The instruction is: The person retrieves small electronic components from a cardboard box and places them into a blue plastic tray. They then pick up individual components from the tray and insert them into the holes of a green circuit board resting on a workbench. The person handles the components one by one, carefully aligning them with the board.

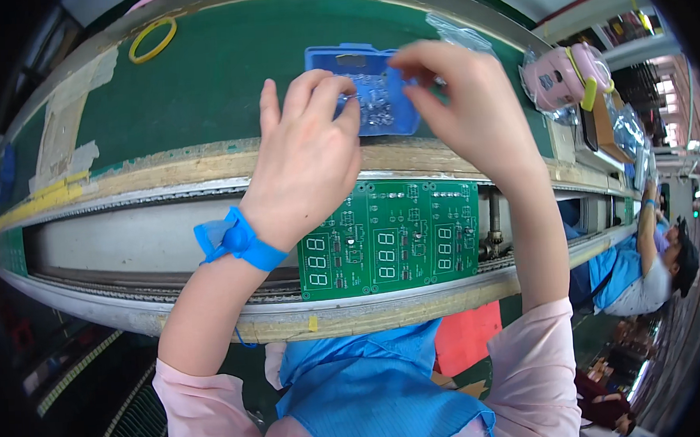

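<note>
A shallow blue tray holds many small, clear, shiny electronic components. My left hand, a blue strap around its wrist, reaches over the tray's left side. Its thumb and index finger are pinched, and whatever is between them is too small to name. At the tray's right edge, my right hand is curled, with something tiny and shiny showing among its fingers. Below both hands, a green circuit board panel lies across the conveyor rails. It carries white three-digit displays and several small parts.
The tray rests on a green work surface behind a wooden ledge. A yellow tape ring lies far left. Clear plastic bags and a pink container are at the far right. Another person works farther right along the line.
</note>
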A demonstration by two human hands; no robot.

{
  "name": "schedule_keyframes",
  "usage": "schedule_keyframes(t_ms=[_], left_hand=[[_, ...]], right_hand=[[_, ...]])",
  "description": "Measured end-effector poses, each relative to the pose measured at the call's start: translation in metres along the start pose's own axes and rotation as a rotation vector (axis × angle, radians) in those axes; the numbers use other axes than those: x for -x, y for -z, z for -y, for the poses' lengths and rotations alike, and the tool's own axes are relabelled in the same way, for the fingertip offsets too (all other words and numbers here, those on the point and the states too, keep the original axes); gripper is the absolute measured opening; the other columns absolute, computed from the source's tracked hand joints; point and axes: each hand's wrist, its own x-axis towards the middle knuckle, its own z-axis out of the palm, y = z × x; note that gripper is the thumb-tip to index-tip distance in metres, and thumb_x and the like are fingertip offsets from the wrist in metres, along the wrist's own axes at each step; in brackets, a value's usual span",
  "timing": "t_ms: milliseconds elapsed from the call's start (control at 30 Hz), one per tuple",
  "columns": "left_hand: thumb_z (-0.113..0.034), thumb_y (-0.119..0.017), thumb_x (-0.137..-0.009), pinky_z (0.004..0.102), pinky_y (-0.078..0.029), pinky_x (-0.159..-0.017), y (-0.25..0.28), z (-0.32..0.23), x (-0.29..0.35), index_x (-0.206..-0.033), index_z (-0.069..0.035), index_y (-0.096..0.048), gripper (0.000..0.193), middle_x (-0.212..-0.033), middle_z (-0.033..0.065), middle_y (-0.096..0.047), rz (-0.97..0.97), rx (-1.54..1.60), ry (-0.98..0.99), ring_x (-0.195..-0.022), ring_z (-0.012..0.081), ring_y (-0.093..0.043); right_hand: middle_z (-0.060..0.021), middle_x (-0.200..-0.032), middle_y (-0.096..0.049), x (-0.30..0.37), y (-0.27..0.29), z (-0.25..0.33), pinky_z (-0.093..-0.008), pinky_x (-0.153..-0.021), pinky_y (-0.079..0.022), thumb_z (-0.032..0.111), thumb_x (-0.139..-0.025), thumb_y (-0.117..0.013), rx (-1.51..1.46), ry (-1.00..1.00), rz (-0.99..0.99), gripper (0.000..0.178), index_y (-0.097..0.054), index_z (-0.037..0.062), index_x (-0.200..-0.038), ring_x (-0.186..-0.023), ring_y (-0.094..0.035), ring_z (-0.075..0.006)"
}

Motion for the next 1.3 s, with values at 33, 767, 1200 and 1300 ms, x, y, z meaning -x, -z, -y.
schedule_keyframes(t_ms=[33, 767, 1200, 1300], left_hand=[[-0.004, -0.062, -0.078, 0.055, -0.031, -0.104, 0.002, -0.002, -0.002, -0.103, 0.004, -0.063, 0.026, -0.116, 0.0108, -0.055, -0.037, 0.043, -0.011, -0.121, 0.0306, -0.045], [0.004, -0.07, -0.075, 0.0288, -0.049, -0.062, 0.043, -0.024, 0.008, -0.089, 0.0, -0.067, 0.014, -0.083, 0.0109, -0.067, 0.079, 0.396, -0.09, -0.071, 0.0223, -0.064], [0.005, -0.067, -0.075, 0.032, -0.052, -0.066, 0.027, -0.029, 0.012, -0.089, 0.0, -0.071, 0.015, -0.086, 0.0122, -0.068, 0.315, 0.509, 0.066, -0.075, 0.0246, -0.066], [0.005, -0.067, -0.075, 0.0323, -0.052, -0.067, 0.024, -0.031, 0.011, -0.089, 0.0, -0.071, 0.015, -0.086, 0.0125, -0.068, 0.323, 0.527, 0.066, -0.076, 0.0248, -0.067]], right_hand=[[-0.0179, -0.086, -0.067, -0.007, -0.004, -0.003, -0.0404, -0.073, -0.053, 0.002, -0.075, -0.061, 0.017, 0.02, 0.003, 0.019, -0.067, 0.0005, -0.092, -0.083, -0.065, -0.0342], [-0.0191, -0.082, -0.068, -0.018, -0.053, 0.004, -0.0405, -0.069, -0.056, 0.005, -0.072, -0.062, 0.072, -0.071, 0.312, 0.01, -0.07, 0.0019, -0.077, -0.083, -0.068, -0.0331], [-0.0209, -0.075, -0.067, -0.012, -0.044, 0.008, -0.0425, -0.064, -0.056, -0.002, -0.067, -0.063, -0.011, 0.018, 0.096, 0.007, -0.067, -0.0018, -0.072, -0.078, -0.068, -0.0365], [-0.0218, -0.076, -0.066, -0.008, -0.037, -0.001, -0.0434, -0.065, -0.056, -0.003, -0.067, -0.062, -0.01, -0.01, 0.009, 0.008, -0.066, -0.0029, -0.074, -0.079, -0.067, -0.0376]])
